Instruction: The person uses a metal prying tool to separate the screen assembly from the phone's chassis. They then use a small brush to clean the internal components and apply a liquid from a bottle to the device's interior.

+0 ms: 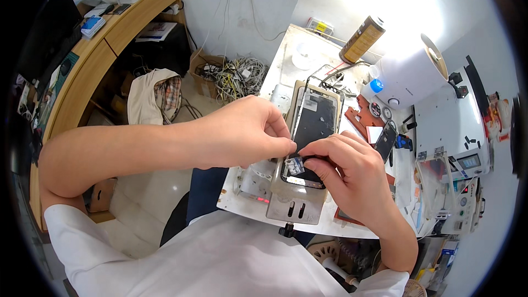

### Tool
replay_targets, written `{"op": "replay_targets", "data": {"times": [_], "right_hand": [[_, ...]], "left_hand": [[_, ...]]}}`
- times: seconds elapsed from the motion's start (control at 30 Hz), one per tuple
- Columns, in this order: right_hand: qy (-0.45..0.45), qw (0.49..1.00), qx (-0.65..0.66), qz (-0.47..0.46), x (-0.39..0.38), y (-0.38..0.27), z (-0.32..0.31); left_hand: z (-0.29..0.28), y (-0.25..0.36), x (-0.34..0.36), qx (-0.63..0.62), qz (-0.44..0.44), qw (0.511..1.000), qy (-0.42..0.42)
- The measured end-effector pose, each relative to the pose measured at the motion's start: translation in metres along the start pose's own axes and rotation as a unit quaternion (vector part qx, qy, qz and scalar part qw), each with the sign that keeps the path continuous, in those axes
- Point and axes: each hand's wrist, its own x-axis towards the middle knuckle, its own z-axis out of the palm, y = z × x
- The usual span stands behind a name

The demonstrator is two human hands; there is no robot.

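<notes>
A phone with a black inner face (pixel 314 116) lies along a metal holding jig (pixel 297 204) on the bench in front of me. A thin dark frame edge runs around it, and small pale scraps dot the black surface. My left hand (pixel 256 132) comes in over the phone's left edge, thumb and forefinger pinched together; what they hold, if anything, is hidden. My right hand (pixel 352 168) is closed over the phone's lower right, with something dark partly showing between thumb and forefinger. Beside those fingertips is a small crumpled silvery-white piece (pixel 295 166) over the phone's lower end.
Right of the phone lie a reddish-brown mat (pixel 360 114) and another phone part (pixel 386 142). Behind stand a brown spray can (pixel 363 38) and a white rounded appliance (pixel 412 74). Machines line the right side. Tangled cables (pixel 242 77) and a wooden desk (pixel 93 71) are at left.
</notes>
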Motion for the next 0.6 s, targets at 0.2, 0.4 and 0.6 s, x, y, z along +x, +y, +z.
{"op": "replay_targets", "data": {"times": [0.2,0.4,0.6], "right_hand": [[-0.02,1.0,-0.012,0.016,0.001,-0.001,0.0],[-0.061,0.998,-0.005,0.024,0.006,0.001,-0.004],[-0.094,0.995,-0.011,0.028,0.016,0.0,-0.008]], "left_hand": [[-0.001,0.0,0.001,0.025,0.012,1.0,0.002],[-0.003,-0.001,0.0,0.032,0.013,0.999,0.001],[-0.003,-0.001,0.0,0.042,0.004,0.999,0.004]]}}
